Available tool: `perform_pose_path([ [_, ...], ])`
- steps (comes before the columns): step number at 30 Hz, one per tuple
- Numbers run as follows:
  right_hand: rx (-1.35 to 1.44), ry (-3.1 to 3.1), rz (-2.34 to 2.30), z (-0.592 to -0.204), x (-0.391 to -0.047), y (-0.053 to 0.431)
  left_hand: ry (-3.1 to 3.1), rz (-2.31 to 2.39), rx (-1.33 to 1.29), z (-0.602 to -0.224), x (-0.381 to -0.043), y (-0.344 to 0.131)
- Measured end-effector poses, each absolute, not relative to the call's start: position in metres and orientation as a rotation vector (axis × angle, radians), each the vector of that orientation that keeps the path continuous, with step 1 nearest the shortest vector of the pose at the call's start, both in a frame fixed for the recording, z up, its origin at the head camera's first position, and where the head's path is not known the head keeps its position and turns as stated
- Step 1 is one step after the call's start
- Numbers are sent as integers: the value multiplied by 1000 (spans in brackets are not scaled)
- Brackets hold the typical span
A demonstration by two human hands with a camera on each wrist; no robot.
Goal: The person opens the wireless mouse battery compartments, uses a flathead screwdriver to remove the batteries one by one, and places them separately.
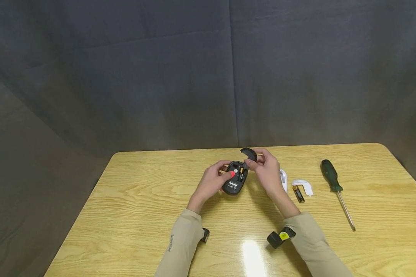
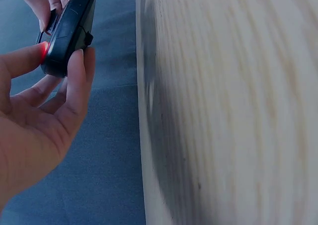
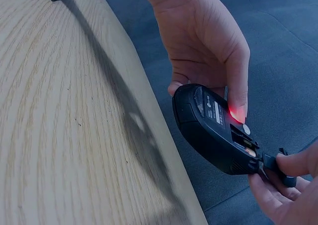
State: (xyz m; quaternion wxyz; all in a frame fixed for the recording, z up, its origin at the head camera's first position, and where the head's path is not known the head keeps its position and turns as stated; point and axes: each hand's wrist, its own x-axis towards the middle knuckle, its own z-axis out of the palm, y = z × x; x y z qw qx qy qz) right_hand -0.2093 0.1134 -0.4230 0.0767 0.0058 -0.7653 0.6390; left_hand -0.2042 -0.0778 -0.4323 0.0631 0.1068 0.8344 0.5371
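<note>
A black computer mouse (image 1: 234, 186) is held underside up above the table by my left hand (image 1: 212, 180). The left thumb lies on its underside, lit red by the mouse's light. Its battery compartment is uncovered, and a battery (image 1: 241, 174) lies inside. My right hand (image 1: 267, 169) pinches a curved black battery cover (image 1: 249, 154) at the compartment end of the mouse. In the right wrist view the cover (image 3: 287, 178) is close to the mouse (image 3: 208, 130); whether they touch I cannot tell.
Right of the hands lie a white mouse (image 1: 283, 180), partly hidden by the right hand, a white curved cover (image 1: 304, 187) and a loose battery (image 1: 298, 194). Farther right is a green-handled screwdriver (image 1: 330, 175). A dark curtain (image 1: 173, 92) hangs behind the wooden table (image 1: 131, 215).
</note>
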Motion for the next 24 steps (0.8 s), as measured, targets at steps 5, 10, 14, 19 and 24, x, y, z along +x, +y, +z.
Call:
perform_pose_path([
  [5, -21, -2214, 1966, -423, -210, 114, 2527, 1636, 323, -432, -205, -79],
  [10, -38, -2228, 2009, -425, -212, 116, 2542, 1655, 282, -431, -207, -81],
  [14, -26, -2281, 2010, -427, -213, 116, 2559, 1678, 248, -432, -210, -83],
  [19, -8, -2312, 1982, -429, -213, 116, 2575, 1706, 220, -431, -210, -83],
  [24, 22, -2307, 1974, -432, -214, 116, 2573, 1725, 201, -430, -209, -83],
])
